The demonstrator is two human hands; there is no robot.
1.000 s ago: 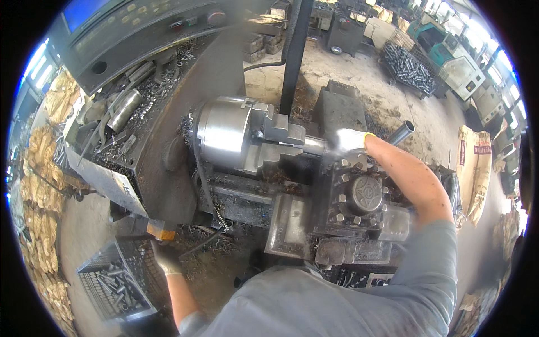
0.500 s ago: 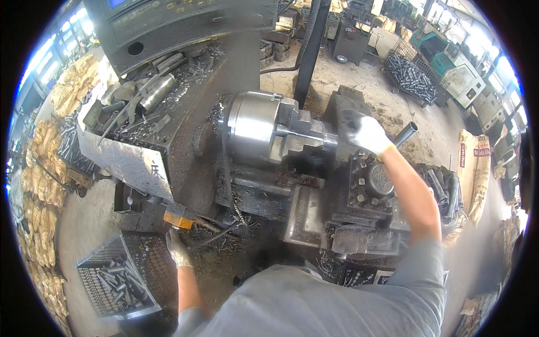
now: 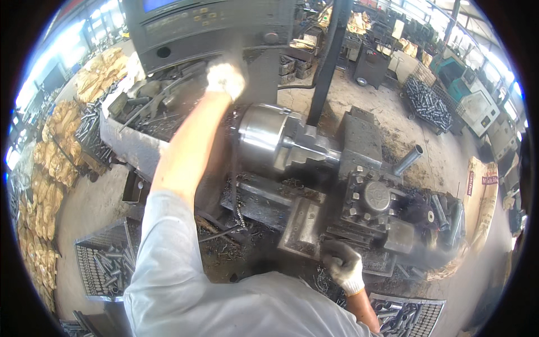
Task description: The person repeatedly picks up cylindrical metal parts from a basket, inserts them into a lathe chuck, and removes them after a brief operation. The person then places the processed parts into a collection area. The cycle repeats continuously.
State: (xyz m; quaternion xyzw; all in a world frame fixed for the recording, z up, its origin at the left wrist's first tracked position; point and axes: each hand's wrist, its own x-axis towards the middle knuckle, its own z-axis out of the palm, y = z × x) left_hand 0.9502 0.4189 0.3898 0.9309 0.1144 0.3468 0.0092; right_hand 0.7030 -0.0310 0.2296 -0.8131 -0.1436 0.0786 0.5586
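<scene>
The lathe chuck (image 3: 263, 137) is a shiny steel drum lying on its side, its long axis running left to right, its face turned right toward the tool block (image 3: 375, 197). A short metal workpiece (image 3: 314, 150) sticks out of that face along the same line and ends just short of the grey block right of it; blur hides where chuck jaws stop and workpiece begins.

The left hand (image 3: 224, 80), in a white glove, is raised above and left of the chuck, against the dark machine housing (image 3: 216, 28); it looks bunched, but what it touches cannot be made out. The right hand (image 3: 341, 264), also gloved, is below and right of the chuck, closed on something at the carriage's front edge, which the glove hides.

A tray of scrap metal (image 3: 143, 121) lies left of the chuck. A wire basket of metal pieces (image 3: 104, 264) sits lower left of it, another basket (image 3: 404, 314) lower right, cut off by the frame edge.
</scene>
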